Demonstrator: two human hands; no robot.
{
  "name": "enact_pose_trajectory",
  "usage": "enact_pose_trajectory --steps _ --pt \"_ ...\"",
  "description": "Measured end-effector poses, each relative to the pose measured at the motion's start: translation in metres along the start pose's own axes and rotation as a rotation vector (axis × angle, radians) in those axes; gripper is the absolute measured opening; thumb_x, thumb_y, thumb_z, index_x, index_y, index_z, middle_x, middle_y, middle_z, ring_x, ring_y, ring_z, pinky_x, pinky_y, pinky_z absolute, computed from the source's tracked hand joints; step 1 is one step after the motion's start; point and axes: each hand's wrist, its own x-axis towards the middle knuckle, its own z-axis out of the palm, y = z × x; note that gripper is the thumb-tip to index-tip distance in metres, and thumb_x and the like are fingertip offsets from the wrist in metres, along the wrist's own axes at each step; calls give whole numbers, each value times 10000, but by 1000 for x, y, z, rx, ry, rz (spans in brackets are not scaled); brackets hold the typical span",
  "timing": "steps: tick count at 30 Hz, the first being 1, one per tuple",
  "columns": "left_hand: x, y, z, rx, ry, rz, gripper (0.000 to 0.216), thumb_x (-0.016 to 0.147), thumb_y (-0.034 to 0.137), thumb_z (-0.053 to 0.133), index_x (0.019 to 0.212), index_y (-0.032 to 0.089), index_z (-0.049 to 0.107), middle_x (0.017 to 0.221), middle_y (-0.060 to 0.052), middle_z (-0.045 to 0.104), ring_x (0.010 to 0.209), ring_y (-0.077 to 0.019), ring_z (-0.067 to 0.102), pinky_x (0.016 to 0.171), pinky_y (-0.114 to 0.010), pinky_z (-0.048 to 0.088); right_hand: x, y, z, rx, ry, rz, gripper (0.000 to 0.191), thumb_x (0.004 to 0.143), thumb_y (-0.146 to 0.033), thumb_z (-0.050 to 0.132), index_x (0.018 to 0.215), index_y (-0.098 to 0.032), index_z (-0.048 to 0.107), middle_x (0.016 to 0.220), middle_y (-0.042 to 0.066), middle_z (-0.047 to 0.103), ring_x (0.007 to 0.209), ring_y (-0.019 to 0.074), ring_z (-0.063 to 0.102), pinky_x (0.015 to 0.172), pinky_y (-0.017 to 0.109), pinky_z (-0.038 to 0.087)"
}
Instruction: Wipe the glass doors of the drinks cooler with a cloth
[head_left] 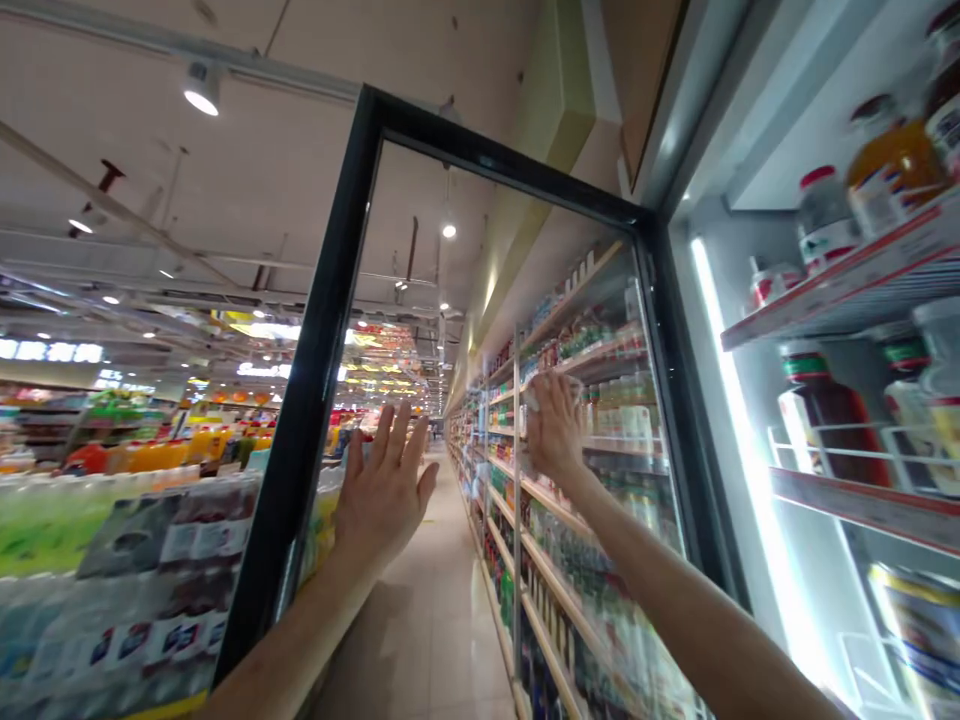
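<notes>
Your two arms show bare from the lower edge of the picture up to the fingertips: no sleeve, cuff, watch, bracelet or glove covers any part in view. Your left hand (384, 485) shows its back, with no ring visible on the fingers. Your right hand (553, 428) is likewise ungloved and unadorned. Your nails look short and plain, though blur hides finer detail.

Supermarket: stocked shelves (555, 500), drinks fridge (825, 380), aisle.
</notes>
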Motion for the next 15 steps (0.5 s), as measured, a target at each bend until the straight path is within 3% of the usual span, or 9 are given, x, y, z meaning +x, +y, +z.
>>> enact_pose_trajectory --steps 2,3,7,9,12,13,15 --pt "-2 -1 2 -1 -3 -3 497 896 320 390 1368 166 366 1466 -122 314 1390 -246 201 1124 -496 130 -11 -7 2 23 -95 -197 485 866 -280 364 1343 -218 428 1460 72 359 1388 260 217 1087 509 269" --pt "-2 -1 2 -2 -7 -8 501 897 318 389 1375 170 356 1468 -119 309 1394 -243 190 1126 -496 122 -15 -10 3 19 -111 -208 483 866 -284 368 1340 -220 432 1459 69 362 1384 263 225 1084 509 273" --pt "0 -2 3 -20 -19 -19 507 896 309 389 1382 172 345 1465 -118 317 1395 -239 182 1131 -487 114 -25 -18 5 -46 60 163 485 887 -290 327 1355 -197 414 1435 115 387 1360 306 267 1045 570 283" --pt "2 -3 3 -28 -24 -26 512 892 328 402 1376 166 357 1462 -124 319 1393 -245 191 1131 -489 111 -33 -25 8 -40 50 98 484 881 -286 342 1353 -207 417 1434 107 390 1368 294 253 1049 556 282" --pt "-5 1 6 -38 -37 -44 512 890 349 416 1367 167 373 1458 -131 321 1392 -247 195 1131 -491 107 -48 -25 8 -2 -94 -197 483 859 -279 390 1339 -245 435 1451 60 376 1384 250 223 1075 497 270" --pt "-11 6 7 -45 -48 -46 506 891 344 415 1365 170 376 1459 -130 320 1393 -246 190 1132 -489 107 -52 -18 7 0 -98 -190 481 858 -281 390 1335 -246 440 1454 56 371 1385 245 222 1078 494 265" --pt "-28 19 8 -66 -65 -35 502 892 339 414 1366 177 375 1457 -124 324 1395 -243 181 1133 -485 102 -60 2 3 -22 -19 4 477 869 -292 366 1335 -224 439 1453 78 369 1380 257 232 1078 521 249"
